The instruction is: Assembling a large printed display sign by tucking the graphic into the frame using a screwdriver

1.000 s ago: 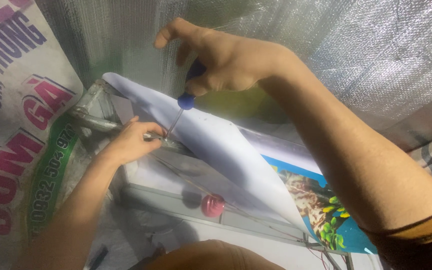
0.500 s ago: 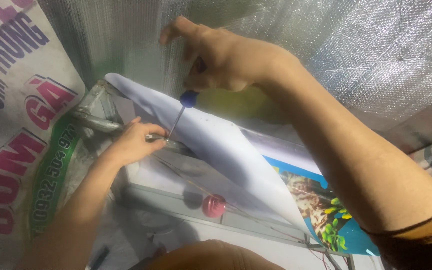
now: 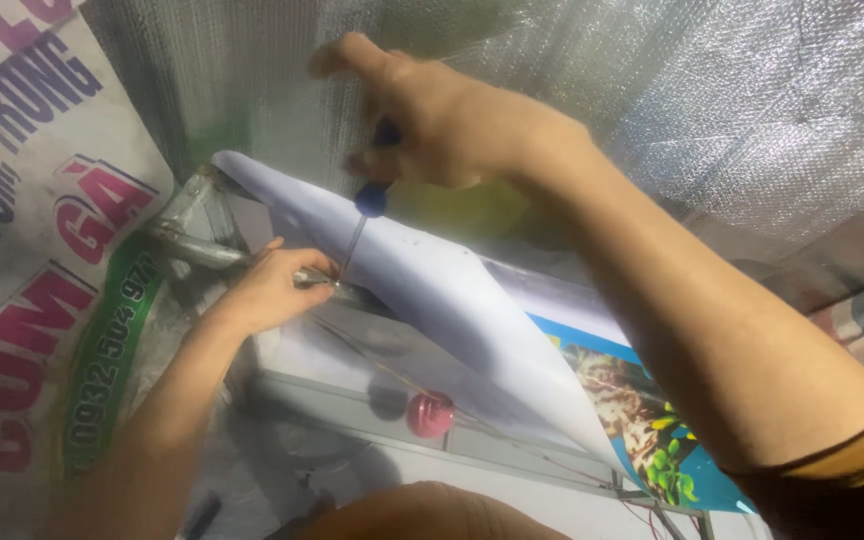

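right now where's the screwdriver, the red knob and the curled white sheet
screwdriver [image 3: 371, 198], head view, on the dark blue handle end below the right hand [image 3: 442, 125]
red knob [image 3: 429, 414], head view, on its round face
curled white sheet [image 3: 452, 300], head view, on the middle of its pale back side

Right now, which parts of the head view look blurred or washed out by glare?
Head view: the right hand and the blue screwdriver handle are motion-blurred; the white sheet is overexposed, almost featureless; the foil backing sparkles with glare; the left hand and the red knob stay fairly sharp.
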